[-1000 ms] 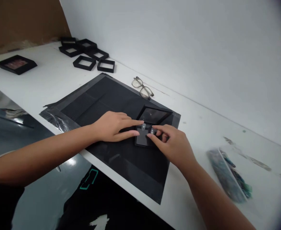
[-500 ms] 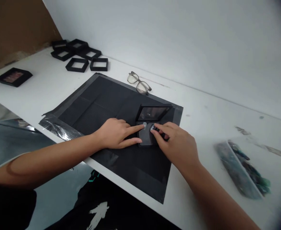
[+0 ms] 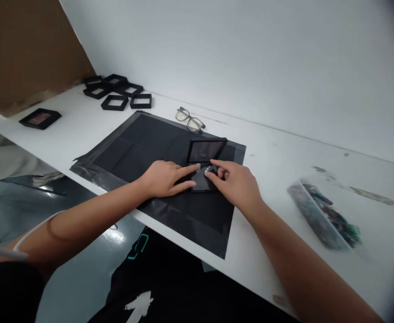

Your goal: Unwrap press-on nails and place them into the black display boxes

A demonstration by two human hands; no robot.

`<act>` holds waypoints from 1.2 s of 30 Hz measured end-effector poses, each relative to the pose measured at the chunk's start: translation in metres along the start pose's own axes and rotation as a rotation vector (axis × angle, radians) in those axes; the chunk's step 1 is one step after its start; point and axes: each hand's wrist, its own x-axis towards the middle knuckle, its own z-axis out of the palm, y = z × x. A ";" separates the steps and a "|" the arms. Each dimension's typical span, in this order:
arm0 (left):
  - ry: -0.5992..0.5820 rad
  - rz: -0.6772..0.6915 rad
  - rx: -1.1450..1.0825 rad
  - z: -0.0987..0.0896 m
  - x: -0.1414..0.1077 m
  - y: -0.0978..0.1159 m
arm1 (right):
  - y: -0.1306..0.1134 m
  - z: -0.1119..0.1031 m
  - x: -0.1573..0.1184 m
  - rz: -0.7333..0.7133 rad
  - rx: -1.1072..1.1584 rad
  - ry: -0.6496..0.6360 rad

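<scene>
A shallow black hinged box (image 3: pixel 201 183) lies on a black mat, its framed lid (image 3: pixel 206 151) raised with a clear window in it. My left hand (image 3: pixel 165 179) reaches across its left side, index finger and thumb stretched out. That index fingertip is at a small clear round piece (image 3: pixel 198 167) inside the box. Another shiny clear round piece (image 3: pixel 208 169) sits just right of it. My right hand (image 3: pixel 239 181) has its thumb at this second piece, while the index finger extends toward the lid's lower edge. The other right fingers are curled and partly hidden.
The black mat (image 3: pixel 143 143) covers the middle of the white table. Glasses (image 3: pixel 194 124) lie behind it. Several black frames (image 3: pixel 115 102) are grouped at the back left, with another black framed box (image 3: pixel 40 118) nearer. A clear tub (image 3: pixel 318 215) with small bagged items stands right.
My right index finger has moved away from the thumb and stretched toward the lid. My left hand keeps its pose at the box. The whole view has shifted slightly.
</scene>
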 end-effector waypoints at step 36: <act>0.211 0.071 -0.188 0.008 -0.010 -0.008 | 0.005 0.008 0.011 -0.179 0.177 -0.059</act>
